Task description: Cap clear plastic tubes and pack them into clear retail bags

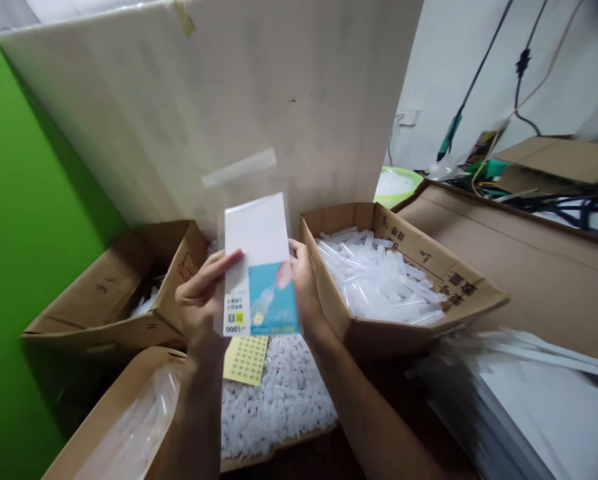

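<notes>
Both my hands hold up a white and blue printed package card [261,267] in a clear sleeve, in the middle of the view. My left hand [201,297] grips its left edge, thumb across the front. My right hand [303,283] pinches the right edge from behind. Below the card lies a yellow sticker sheet [246,360] on a white fuzzy mat [279,400].
A cardboard box [459,280] full of clear plastic tubes stands to the right. Another box [113,293] sits at the left, one lined with plastic [129,427] at the lower left. White sheets [529,400] are stacked lower right. A large cardboard panel [229,100] rises behind.
</notes>
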